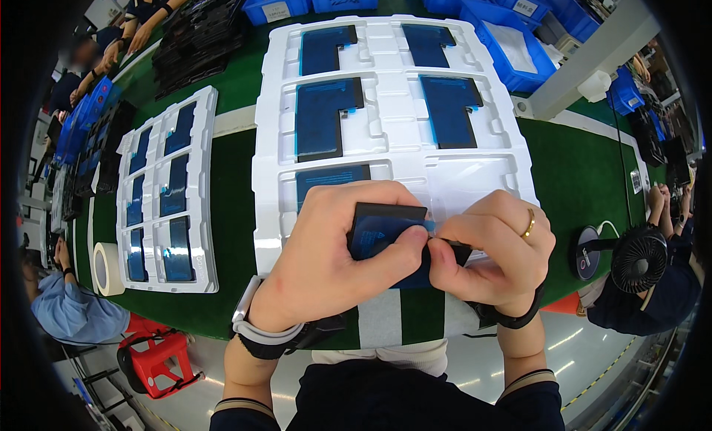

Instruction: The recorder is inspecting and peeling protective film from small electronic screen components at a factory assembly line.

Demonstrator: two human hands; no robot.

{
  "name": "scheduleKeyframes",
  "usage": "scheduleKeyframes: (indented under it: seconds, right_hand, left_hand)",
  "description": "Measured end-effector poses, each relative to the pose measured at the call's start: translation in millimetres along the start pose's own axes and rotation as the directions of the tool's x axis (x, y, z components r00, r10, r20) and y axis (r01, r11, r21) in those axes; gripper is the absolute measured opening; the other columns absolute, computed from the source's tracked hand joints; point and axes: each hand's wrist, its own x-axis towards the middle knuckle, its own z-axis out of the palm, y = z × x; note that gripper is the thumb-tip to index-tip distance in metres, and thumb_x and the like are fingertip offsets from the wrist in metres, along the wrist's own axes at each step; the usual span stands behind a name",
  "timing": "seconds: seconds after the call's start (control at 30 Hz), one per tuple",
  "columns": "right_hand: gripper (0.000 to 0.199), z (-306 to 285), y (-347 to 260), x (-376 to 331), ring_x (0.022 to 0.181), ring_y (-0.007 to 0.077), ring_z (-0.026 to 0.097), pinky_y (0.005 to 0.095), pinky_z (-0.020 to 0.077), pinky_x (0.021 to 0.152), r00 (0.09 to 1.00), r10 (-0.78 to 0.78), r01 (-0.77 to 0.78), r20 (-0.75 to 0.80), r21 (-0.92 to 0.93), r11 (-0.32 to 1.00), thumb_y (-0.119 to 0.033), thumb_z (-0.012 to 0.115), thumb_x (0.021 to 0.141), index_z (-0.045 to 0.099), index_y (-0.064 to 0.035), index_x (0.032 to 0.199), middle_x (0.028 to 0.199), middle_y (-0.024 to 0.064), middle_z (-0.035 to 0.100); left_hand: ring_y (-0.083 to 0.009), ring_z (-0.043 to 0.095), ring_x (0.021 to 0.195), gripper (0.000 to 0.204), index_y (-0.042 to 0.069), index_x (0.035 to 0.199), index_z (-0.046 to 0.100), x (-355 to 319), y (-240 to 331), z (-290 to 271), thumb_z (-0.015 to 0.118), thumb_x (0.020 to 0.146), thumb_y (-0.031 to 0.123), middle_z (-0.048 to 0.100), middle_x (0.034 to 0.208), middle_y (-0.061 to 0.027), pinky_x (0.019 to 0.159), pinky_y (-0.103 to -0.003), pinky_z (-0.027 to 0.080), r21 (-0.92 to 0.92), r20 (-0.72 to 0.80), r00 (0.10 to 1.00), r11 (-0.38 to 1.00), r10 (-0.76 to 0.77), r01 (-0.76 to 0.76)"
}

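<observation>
My left hand (341,253) is closed round a flat, L-shaped battery (374,234), black with blue film on its face, tilted up over the near part of a white tray (271,134). Its thumb presses on the film. At the battery's right side my right hand (493,245) is closed, thumb and forefinger pinched at the edge by a small light-blue tab (431,226). The fingertips hide just what they pinch. Several like batteries (319,119) lie in the tray's pockets, one partly behind my left hand.
On the left stands a smaller white tray (208,208) of blue-filmed pieces, with a tape roll (109,268) beside it. Blue bins (512,53) and a stack of black trays (196,45) line the far side. A post (593,67) and small fan (638,259) are at right. Other people sit around.
</observation>
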Motion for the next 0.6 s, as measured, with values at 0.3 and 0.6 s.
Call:
scheduleKeyframes:
  seconds: [0.3, 0.6]
  right_hand:
    - [0.014, -0.6, -1.2, -1.2, 0.041, 0.0107, 0.046, 0.0220, 0.0312, 0.035, 0.993, -0.114, 0.113, -0.024, -0.042, 0.993, -0.009, 0.071, 0.058, 0.062, -0.0091, 0.069, 0.058, -0.0028, 0.049]
    - [0.013, -8.7, -8.3, 1.7, 0.044, 0.0093, 0.046, 0.0192, 0.0325, 0.041, 1.000, -0.027, 0.028, -0.008, 0.174, 0.984, -0.007, 0.071, 0.062, 0.061, -0.0072, 0.070, 0.058, -0.0017, 0.050]
  left_hand:
    - [-0.0132, 0.058, 0.060, 0.018, -0.002, 0.088, 0.061, -1.2, -1.8, -2.1, 0.067, 0.073, 0.006, 0.063, 0.070, -0.0103, 0.059, -0.025, 0.047, -0.022, 0.064, 0.998, 0.999, -0.023, 0.024]
    - [-0.0053, 0.045, 0.057, 0.010, -0.003, 0.081, 0.059, 1.1, -1.0, 1.8, 0.062, 0.078, 0.007, 0.054, 0.062, -0.0022, 0.051, -0.021, 0.038, -0.088, -0.147, 0.987, 0.995, -0.061, 0.048]
